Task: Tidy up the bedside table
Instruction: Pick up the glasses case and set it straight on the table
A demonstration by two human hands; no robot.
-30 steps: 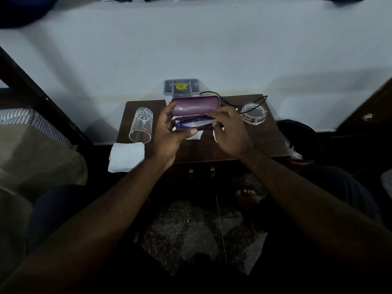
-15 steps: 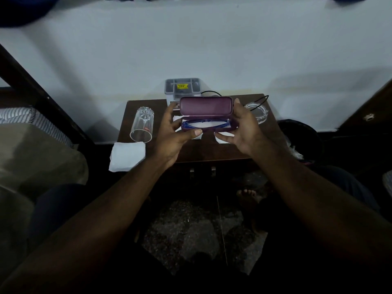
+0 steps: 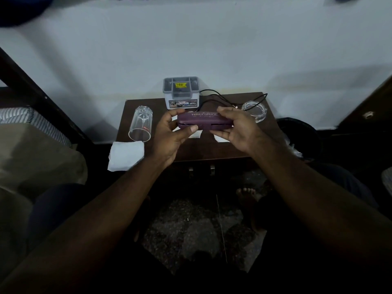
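A purple glasses case (image 3: 204,121) with pale lettering on its lid hangs closed above the brown bedside table (image 3: 212,152). My left hand (image 3: 170,134) grips its left end, thumb under the front edge and fingers over the top. My right hand (image 3: 237,130) grips the right end the same way. The blue glasses seen earlier are hidden inside the case.
A clear glass tumbler (image 3: 140,126) lies on its side at the table's left. A grey compartment box (image 3: 181,92) stands at the back, with a black cable (image 3: 220,98) and a clear round dish (image 3: 254,110) to its right. A white tissue (image 3: 126,154) overhangs the front left corner. White papers (image 3: 219,138) lie under my hands. A dark bin (image 3: 301,139) stands on the right.
The case lid, open with the blue glasses showing, has come down and the case is now closed. Both hands moved their fingers over the lid.
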